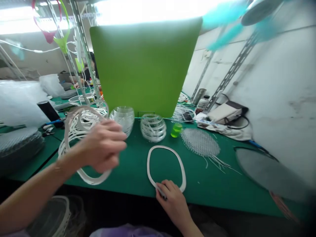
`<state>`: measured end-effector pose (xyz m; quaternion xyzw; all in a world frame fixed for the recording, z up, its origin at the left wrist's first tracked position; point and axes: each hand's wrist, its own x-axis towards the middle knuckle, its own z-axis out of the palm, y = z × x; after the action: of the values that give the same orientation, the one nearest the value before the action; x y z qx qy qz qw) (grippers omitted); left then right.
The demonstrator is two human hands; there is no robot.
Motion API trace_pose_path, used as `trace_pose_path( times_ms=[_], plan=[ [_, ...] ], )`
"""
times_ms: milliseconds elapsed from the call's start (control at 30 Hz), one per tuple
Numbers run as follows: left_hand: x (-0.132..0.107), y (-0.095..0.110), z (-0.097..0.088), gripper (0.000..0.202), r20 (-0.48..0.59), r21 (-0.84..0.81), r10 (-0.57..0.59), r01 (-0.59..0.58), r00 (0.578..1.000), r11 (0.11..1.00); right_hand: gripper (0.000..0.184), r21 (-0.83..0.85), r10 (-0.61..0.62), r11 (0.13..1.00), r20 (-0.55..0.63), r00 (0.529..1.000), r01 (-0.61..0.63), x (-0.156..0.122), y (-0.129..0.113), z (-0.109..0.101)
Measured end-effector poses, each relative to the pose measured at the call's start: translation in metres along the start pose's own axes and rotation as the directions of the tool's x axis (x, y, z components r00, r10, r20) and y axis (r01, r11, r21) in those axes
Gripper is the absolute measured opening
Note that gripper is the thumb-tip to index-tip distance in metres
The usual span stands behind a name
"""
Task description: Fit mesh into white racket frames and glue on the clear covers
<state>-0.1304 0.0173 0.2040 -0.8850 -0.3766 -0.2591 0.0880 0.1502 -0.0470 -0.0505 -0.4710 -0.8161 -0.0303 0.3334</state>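
My right hand (pixel 172 200) grips the near edge of a white oval frame (pixel 184 174) lying on the green table. A small dark-and-metal piece, perhaps a tool, shows at its thumb; its kind is unclear. My left hand (pixel 106 144) is raised to the left, blurred, with its fingers curled shut. Behind its wrist and knuckles passes another pale oval frame (pixel 92 180). Whether the fingers hold that frame or something thin is hidden. Beyond it lies a pile of white frames (pixel 85 121).
Two clear stacks of rings (pixel 153 128) stand before a green panel (pixel 145 65). To the right are a bright green cup-like piece (pixel 176 130), a white mesh (pixel 201 141) with loose strands and a grey mesh oval (pixel 261 171). Dark mesh discs (pixel 19 144) are stacked left.
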Motion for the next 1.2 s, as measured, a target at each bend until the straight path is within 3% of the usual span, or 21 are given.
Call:
trace_pose_path(
  times_ms=[33, 67, 100, 133, 233, 300, 367, 467, 567, 633, 733, 833, 900, 933, 1067, 1133, 1200],
  plan=[
    [0.004, 0.013, 0.029, 0.029, 0.215, -0.08, 0.258, -0.246, 0.942, 0.966, 0.021, -0.017, 0.005, 1.0, -0.006, 1.0, -0.005, 0.0, 0.0, 0.0],
    [0.005, 0.024, 0.059, 0.028, 0.324, -0.164, 0.445, -0.413, 0.835, 0.896, 0.02, -0.036, 0.008, 0.999, -0.018, 1.0, -0.009, -0.001, 0.002, -0.001],
    [0.005, 0.035, 0.09, 0.031, 0.385, -0.255, 0.561, -0.5, 0.733, 0.827, 0.02, -0.056, 0.006, 0.998, -0.034, 0.999, -0.008, -0.002, 0.003, -0.003],
    [0.003, 0.043, 0.118, 0.035, 0.428, -0.312, 0.585, -0.495, 0.688, 0.811, 0.02, -0.073, -0.001, 0.997, -0.047, 0.999, -0.002, -0.004, 0.005, -0.005],
    [-0.001, 0.051, 0.18, 0.037, 0.504, -0.293, 0.45, -0.345, 0.737, 0.892, 0.02, -0.081, -0.044, 0.996, -0.044, 0.998, 0.04, -0.009, 0.012, -0.013],
    [0.002, 0.038, 0.201, 0.033, 0.522, -0.195, 0.275, -0.201, 0.808, 0.96, 0.021, -0.063, -0.062, 0.996, -0.029, 0.998, 0.06, -0.013, 0.013, -0.016],
    [0.009, 0.014, 0.213, 0.032, 0.526, -0.068, 0.043, -0.009, 0.85, 0.998, 0.023, -0.051, -0.057, 0.997, -0.032, 0.998, 0.056, -0.015, 0.01, -0.016],
    [0.016, -0.027, 0.225, 0.024, 0.52, 0.086, -0.25, 0.241, 0.817, 0.967, 0.023, -0.005, -0.033, 0.999, -0.017, 0.999, 0.032, -0.015, 0.005, -0.02],
    [0.013, -0.057, 0.233, 0.037, 0.493, 0.173, -0.419, 0.387, 0.762, 0.906, 0.011, 0.077, 0.056, 0.995, 0.029, 0.998, -0.058, -0.001, 0.021, -0.04],
    [0.003, -0.066, 0.23, 0.035, 0.451, 0.226, -0.515, 0.465, 0.729, 0.856, 0.016, 0.071, 0.21, 0.975, 0.031, 0.977, -0.212, 0.019, 0.052, -0.057],
    [-0.024, -0.062, 0.214, 0.032, 0.35, 0.286, -0.617, 0.547, 0.705, 0.787, 0.041, -0.119, 0.469, 0.878, 0.024, 0.883, -0.463, 0.06, 0.122, -0.071],
    [-0.066, -0.037, 0.195, 0.048, 0.283, 0.248, -0.573, 0.519, 0.769, 0.818, 0.082, -0.388, 0.634, 0.734, 0.101, 0.766, -0.557, 0.097, 0.191, -0.062],
    [-0.101, -0.017, 0.185, 0.064, 0.315, 0.087, -0.354, 0.345, 0.88, 0.935, 0.099, -0.468, 0.707, 0.672, 0.172, 0.686, -0.574, 0.111, 0.221, -0.051],
    [-0.118, -0.009, 0.182, 0.069, 0.347, 0.024, -0.275, 0.284, 0.897, 0.958, 0.104, -0.482, 0.725, 0.659, 0.203, 0.658, -0.578, 0.114, 0.231, -0.047],
    [-0.171, -0.002, 0.172, 0.064, 0.482, -0.143, -0.124, 0.217, 0.867, 0.966, 0.112, -0.465, 0.749, 0.646, 0.23, 0.621, -0.606, 0.114, 0.254, -0.049],
    [-0.181, -0.01, 0.168, 0.065, 0.461, -0.167, -0.146, 0.247, 0.875, 0.955, 0.11, -0.448, 0.797, 0.583, 0.155, 0.584, -0.677, 0.113, 0.269, -0.057],
    [-0.182, -0.019, 0.165, 0.069, 0.438, -0.167, -0.173, 0.269, 0.882, 0.949, 0.114, -0.457, 0.855, 0.481, 0.056, 0.515, -0.748, 0.115, 0.289, -0.064]
  ],
)
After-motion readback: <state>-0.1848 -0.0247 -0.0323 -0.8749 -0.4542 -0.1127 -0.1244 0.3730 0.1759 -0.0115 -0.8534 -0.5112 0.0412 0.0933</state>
